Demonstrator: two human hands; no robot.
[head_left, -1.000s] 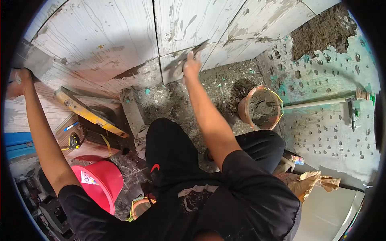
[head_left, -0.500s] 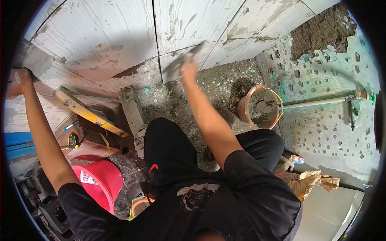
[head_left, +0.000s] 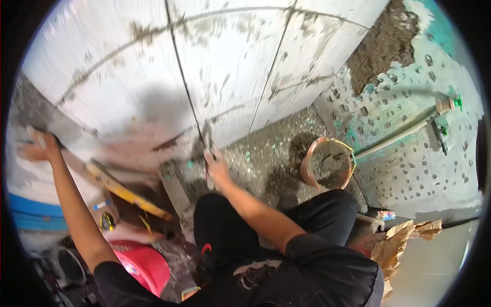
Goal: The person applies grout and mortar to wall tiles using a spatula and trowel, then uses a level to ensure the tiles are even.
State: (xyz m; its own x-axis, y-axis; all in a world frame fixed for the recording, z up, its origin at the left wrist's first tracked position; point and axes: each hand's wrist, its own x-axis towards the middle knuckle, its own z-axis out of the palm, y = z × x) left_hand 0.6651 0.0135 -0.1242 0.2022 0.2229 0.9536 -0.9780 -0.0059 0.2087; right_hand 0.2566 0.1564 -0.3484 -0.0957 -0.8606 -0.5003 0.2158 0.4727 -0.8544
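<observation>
My right hand (head_left: 217,166) is closed on a trowel (head_left: 207,134), its grey blade almost edge-on beside the dark joint between wall tiles. Before it rises the wall of pale tiles (head_left: 230,56), smeared with mortar along the joints. Off to the left, my left hand (head_left: 40,147) is open with fingers spread, near the pale surface at the wall's left end. Between my arms lies a yellow spirit level (head_left: 130,193), slanting down to the right. A bucket of mortar (head_left: 330,162) stands on the rough floor past my right knee.
A pink bucket (head_left: 148,266) stands below my left arm, with a tape measure (head_left: 107,221) above it. The pitted right wall carries a pipe with a tap (head_left: 439,135). Crumpled brown paper (head_left: 396,250) lies at lower right. Mortar debris covers the floor (head_left: 261,163).
My right hand and the trowel have moved down and left, away from the lower tile edge. My left hand's fingers have spread. The view has tilted up, showing more tiled wall.
</observation>
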